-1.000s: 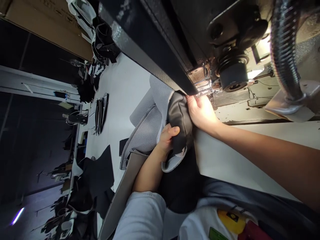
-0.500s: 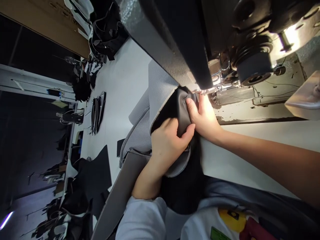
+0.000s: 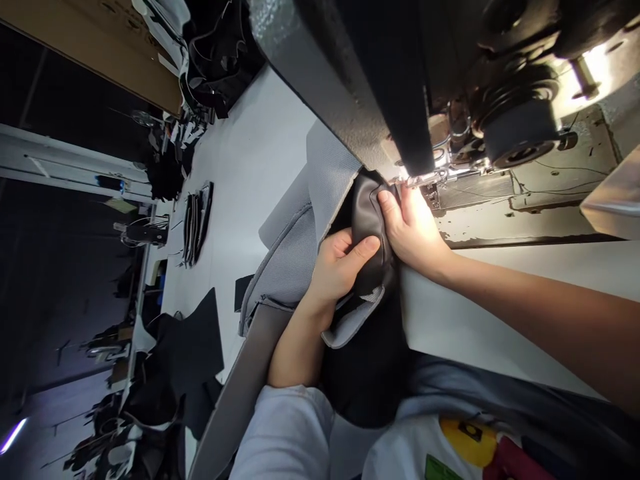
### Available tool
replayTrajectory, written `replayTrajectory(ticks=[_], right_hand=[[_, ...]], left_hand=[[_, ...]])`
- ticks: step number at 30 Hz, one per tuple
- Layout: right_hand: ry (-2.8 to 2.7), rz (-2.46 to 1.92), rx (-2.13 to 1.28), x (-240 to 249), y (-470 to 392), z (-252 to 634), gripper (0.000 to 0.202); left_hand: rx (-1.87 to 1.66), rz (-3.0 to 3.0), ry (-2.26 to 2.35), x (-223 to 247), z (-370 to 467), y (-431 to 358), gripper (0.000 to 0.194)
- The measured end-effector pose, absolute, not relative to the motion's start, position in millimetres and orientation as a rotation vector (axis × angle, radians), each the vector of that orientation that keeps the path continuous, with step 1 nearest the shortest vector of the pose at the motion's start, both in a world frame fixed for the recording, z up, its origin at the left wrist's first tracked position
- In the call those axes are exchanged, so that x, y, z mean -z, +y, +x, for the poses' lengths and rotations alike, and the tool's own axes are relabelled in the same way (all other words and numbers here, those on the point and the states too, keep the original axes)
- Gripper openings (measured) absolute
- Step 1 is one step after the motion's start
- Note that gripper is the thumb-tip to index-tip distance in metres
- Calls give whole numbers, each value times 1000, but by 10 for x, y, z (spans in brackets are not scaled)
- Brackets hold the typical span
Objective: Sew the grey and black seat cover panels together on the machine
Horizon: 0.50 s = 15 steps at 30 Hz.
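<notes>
A seat-cover-like piece of black leather-like material (image 3: 367, 217) with grey mesh-textured backing (image 3: 330, 163) lies bunched beside the sewing machine's needle area (image 3: 425, 179). My left hand (image 3: 343, 263) is closed on the black material, its thumb pressing on top and its other fingers partly hidden under the folds. My right hand (image 3: 413, 230) pinches the edge of the same piece close to the presser foot, thumb on the leather-like side and fingertips at the machine. Part of the piece hangs toward my lap, with a curled grey edge (image 3: 353, 327) showing.
The sewing machine's dark head (image 3: 360, 87) looms over the upper right, above a worn metal bed (image 3: 500, 213). On the white table (image 3: 240, 167) sit a stack of dark pieces (image 3: 197, 223) and a flat black sheet (image 3: 193, 340). Black material (image 3: 220, 60) is heaped at the back.
My left hand has shifted slightly up and right, its grip turned so the thumb lies across the black material. The fold beneath has opened at its lower edge. My right hand remains near the needle.
</notes>
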State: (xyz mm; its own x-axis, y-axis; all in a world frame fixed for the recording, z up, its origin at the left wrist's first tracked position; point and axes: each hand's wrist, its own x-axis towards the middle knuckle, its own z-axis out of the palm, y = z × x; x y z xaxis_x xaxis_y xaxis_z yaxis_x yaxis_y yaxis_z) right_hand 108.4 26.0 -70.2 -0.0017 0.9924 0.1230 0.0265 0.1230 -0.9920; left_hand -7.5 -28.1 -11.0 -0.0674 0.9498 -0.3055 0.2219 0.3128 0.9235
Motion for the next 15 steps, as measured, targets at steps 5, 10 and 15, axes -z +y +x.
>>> replayTrajectory(ticks=[5,10,15], right_hand=[[-1294,-1164,-1119,717,265,1090,36],[-1289,-1158,-1117,714,257,1098,32],[-1301,-1176,-1138,719,256,1105,35]], left_hand=[[-915,1005,1483,120,-31,-280,37],[-941,986,1448,75,31,-305,34],[-877,1116,1467,112,7,-271,32]])
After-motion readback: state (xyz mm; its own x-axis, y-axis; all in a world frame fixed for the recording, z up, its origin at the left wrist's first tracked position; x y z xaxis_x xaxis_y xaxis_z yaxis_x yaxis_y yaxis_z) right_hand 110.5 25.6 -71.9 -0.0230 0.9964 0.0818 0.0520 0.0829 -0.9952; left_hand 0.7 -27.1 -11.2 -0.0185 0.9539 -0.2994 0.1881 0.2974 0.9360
